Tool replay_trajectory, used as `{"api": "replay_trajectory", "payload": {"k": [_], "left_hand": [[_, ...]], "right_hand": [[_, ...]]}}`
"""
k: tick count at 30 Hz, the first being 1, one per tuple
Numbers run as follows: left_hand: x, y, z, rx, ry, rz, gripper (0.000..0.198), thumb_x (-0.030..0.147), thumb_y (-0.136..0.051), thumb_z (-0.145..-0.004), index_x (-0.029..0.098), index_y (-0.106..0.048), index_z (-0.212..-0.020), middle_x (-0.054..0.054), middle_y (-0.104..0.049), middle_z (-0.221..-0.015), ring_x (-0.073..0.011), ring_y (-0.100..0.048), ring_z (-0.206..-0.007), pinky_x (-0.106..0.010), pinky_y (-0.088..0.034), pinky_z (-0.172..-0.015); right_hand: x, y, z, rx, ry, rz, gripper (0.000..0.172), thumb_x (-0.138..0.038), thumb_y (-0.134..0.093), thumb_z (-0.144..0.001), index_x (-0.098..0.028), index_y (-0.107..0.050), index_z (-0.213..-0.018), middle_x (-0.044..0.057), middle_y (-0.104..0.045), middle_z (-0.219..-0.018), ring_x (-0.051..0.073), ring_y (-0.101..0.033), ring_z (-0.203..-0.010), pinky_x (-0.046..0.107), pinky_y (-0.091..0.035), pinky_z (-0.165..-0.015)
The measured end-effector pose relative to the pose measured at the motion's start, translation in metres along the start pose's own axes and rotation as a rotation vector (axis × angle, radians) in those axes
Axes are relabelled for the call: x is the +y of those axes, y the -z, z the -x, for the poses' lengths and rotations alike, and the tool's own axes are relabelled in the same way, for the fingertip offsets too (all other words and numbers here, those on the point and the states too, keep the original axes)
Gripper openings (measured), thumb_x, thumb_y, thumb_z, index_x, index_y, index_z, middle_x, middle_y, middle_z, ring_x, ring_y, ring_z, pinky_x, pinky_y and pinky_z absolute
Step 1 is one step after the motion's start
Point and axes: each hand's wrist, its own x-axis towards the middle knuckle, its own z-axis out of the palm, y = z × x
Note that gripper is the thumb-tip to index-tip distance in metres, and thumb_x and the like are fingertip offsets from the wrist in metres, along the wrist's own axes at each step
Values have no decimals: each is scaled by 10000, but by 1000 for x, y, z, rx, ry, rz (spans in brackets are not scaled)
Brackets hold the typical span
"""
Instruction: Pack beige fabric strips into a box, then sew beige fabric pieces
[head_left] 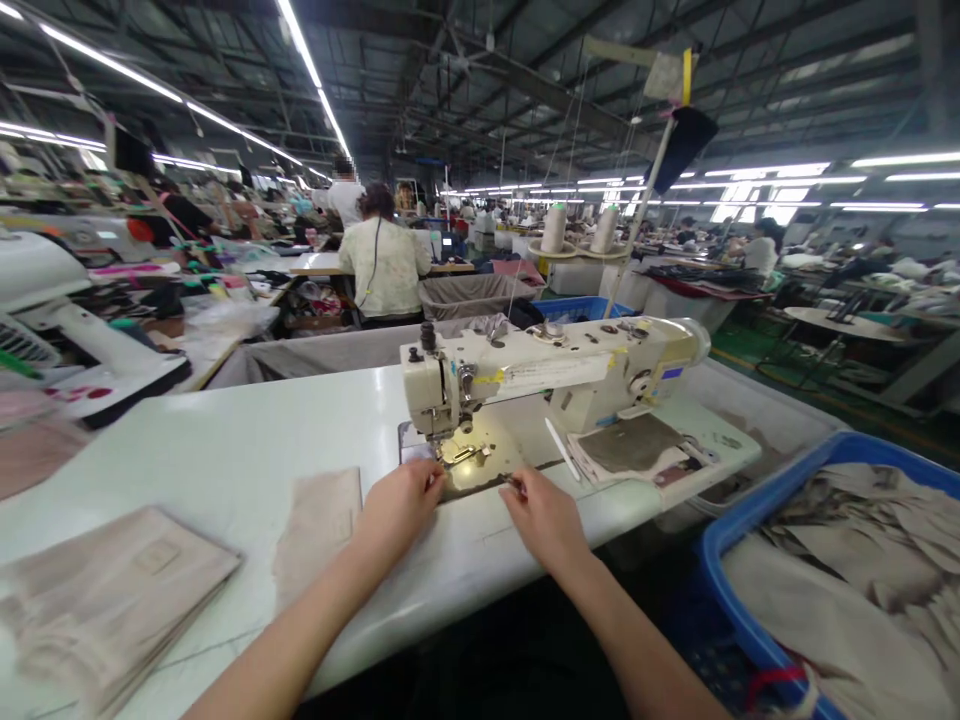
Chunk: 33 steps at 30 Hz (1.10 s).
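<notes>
A cream industrial sewing machine [540, 365] stands on the pale table, its lamp lighting the metal bed [480, 450] under the needle. My left hand [401, 500] is closed in a pinch at the left front of the bed, close to the presser foot; what its fingers hold is hidden. To the right, my right hand [546, 515] pinches near the bed's front edge, with a small dark bit at its fingertips, too small to name. Left of my left hand lies a beige fabric piece [319, 520]. A stack of beige fabric pieces [120, 590] rests farther left.
A blue basket [712, 545] full of beige fabric stands at the right. Folded cloth [634, 445] and a white pen-like stick [561, 448] lie by the machine's base. Thread cones [553, 230] stand behind. A person [382, 255] sits ahead with their back to me.
</notes>
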Motion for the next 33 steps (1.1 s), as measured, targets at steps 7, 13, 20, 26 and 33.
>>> {"api": "replay_trajectory", "payload": {"k": [7,13,20,26,33], "left_hand": [[-8,5,-25,160,127,-79,352,339,-346,-959,220,-659,-852,-45,-689,-1000,-200,-636,-830,-293,-316,-625],[-9,6,-29,167,132,-30,335,348,-349,-954,223,-643,-856,-41,-679,-998,-199,-620,-844,-295,-326,-630],[-5,6,-29,185,150,-9,305,339,-375,-947,228,-641,-847,-39,-681,-989,-191,-612,-854,-285,-341,-635],[-3,10,-28,191,138,-40,308,329,-373,-956,217,-633,-833,-51,-691,-996,-196,-626,-860,-281,-352,-616],[-5,7,-31,178,156,-38,316,336,-372,-955,222,-648,-854,-48,-693,-1007,-194,-633,-855,-275,-345,-607]], "right_hand": [[13,-10,-9,107,125,181,239,-222,-545,-985,-194,-642,-1201,90,-673,-1096,249,-625,-1037,357,-473,-887],[18,-15,-9,144,142,167,208,-228,-554,-986,-211,-674,-1155,84,-665,-1118,246,-592,-1043,389,-456,-917],[18,-14,-9,151,141,132,213,-219,-538,-991,-202,-679,-1149,86,-667,-1119,238,-586,-1030,384,-452,-924],[15,-11,-8,122,121,133,228,-222,-522,-998,-194,-679,-1161,94,-664,-1137,249,-582,-1053,392,-445,-933],[15,-11,-9,115,112,126,239,-223,-518,-997,-193,-686,-1164,95,-666,-1140,248,-582,-1054,393,-446,-938]]}}
